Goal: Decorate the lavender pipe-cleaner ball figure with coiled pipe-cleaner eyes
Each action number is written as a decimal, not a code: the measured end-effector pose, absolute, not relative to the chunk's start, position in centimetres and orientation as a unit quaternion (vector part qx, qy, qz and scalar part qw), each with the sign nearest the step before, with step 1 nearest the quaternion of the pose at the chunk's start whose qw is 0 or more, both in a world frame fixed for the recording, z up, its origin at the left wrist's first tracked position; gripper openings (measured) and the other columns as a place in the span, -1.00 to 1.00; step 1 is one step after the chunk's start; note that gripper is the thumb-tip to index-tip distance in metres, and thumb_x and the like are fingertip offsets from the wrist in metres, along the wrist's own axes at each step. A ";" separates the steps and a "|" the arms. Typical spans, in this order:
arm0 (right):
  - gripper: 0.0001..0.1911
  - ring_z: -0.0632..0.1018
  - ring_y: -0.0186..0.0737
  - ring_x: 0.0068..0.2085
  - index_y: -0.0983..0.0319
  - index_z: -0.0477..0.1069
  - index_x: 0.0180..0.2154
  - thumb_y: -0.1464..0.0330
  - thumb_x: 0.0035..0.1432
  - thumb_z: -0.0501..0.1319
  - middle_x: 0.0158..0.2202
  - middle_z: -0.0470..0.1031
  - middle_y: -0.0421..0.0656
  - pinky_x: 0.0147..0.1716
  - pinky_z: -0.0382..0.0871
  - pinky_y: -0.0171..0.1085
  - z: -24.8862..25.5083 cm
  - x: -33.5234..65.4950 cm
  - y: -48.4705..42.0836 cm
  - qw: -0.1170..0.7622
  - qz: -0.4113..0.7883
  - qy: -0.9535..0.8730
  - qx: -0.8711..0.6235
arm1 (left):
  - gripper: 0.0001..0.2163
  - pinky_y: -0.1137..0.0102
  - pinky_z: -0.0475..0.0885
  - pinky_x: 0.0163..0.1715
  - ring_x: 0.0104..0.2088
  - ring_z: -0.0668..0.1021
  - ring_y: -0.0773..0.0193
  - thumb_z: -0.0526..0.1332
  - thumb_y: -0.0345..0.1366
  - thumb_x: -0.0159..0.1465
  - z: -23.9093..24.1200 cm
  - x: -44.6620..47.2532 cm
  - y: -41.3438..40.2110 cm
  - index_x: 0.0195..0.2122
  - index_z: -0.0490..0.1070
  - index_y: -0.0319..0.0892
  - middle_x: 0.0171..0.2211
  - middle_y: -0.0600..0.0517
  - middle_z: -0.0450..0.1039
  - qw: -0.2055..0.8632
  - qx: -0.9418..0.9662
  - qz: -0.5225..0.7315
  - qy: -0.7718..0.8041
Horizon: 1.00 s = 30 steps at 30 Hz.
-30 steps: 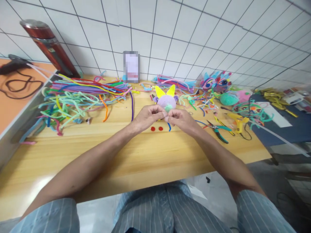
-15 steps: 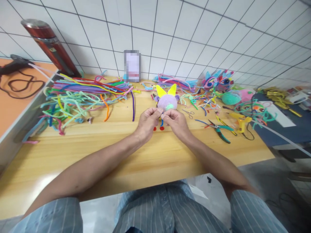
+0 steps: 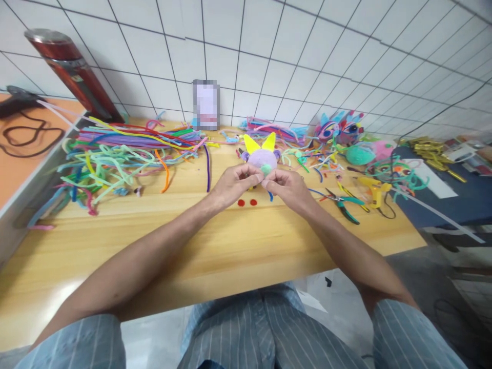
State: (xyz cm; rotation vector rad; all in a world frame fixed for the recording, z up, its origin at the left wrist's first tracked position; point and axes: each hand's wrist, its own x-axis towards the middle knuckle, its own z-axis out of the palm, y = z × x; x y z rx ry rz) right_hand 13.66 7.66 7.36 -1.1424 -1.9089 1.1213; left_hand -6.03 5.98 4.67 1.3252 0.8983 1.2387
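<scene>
A tangle of pale-green pipe cleaners [image 3: 115,169] covers the left of your wooden table [image 3: 96,241], ahead of a loose orange strip [image 3: 163,171] and a purple strip [image 3: 208,166]. At center, your left hand [image 3: 234,185] has thumb and fingertips drawn together; red discs [image 3: 241,203] lie bare just below, where a dropping wrist could sweep them aside. The yellow-eared purple figure [image 3: 262,158] sits just beyond your fingers, its lower part hidden; a forward slip of the knuckles might tip it. A short blue strip [image 3: 271,196] pokes out beneath the fingertips of your right hand [image 3: 286,187], likewise pinched together. Which hand grips it, if either, cannot be told; a loose pinch could let it twist or fall. Farther right, pliers [image 3: 348,206] and a yellow glue gun [image 3: 374,189] might snag a backward-swinging forearm.
</scene>
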 end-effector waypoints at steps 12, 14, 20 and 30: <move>-0.67 0.36 -0.33 -0.48 0.19 0.45 -0.44 0.08 0.11 0.38 -0.54 0.40 -0.26 -0.44 0.26 -0.30 6.1 11.4 6.0 0.398 0.445 -0.681 -0.424 | -0.65 0.47 0.18 -0.54 -0.54 0.25 0.42 0.46 -0.01 0.23 3.8 -3.4 3.7 -0.40 0.43 -0.15 -0.56 0.17 0.28 0.537 0.405 0.632 0.384; -0.66 0.36 -0.33 -0.48 0.18 0.44 -0.43 0.07 0.14 0.35 -0.53 0.40 -0.27 -0.44 0.28 -0.29 5.6 10.5 5.7 0.411 0.439 -0.675 -0.427 | -0.66 0.48 0.15 -0.57 -0.57 0.23 0.45 0.45 -0.06 0.26 3.9 -3.0 3.4 -0.42 0.39 -0.16 -0.58 0.18 0.24 0.555 0.353 0.647 0.386; -0.67 0.36 -0.32 -0.46 0.17 0.42 -0.45 0.08 0.16 0.34 -0.53 0.39 -0.26 -0.42 0.27 -0.30 5.9 10.5 6.4 0.401 0.437 -0.685 -0.423 | -0.67 0.47 0.15 -0.58 -0.61 0.29 0.43 0.39 -0.03 0.32 4.5 -3.9 4.3 -0.41 0.42 -0.16 -0.61 0.16 0.27 0.591 0.344 0.619 0.386; -0.72 0.38 -0.34 -0.49 0.21 0.49 -0.43 0.15 0.17 0.33 -0.53 0.45 -0.25 -0.45 0.20 -0.30 7.7 13.7 7.2 0.305 0.376 -0.762 -0.429 | -0.74 0.45 0.19 -0.49 -0.53 0.30 0.41 0.49 -0.12 0.14 5.4 -6.2 5.6 -0.46 0.52 -0.18 -0.57 0.13 0.35 0.540 0.549 0.515 0.377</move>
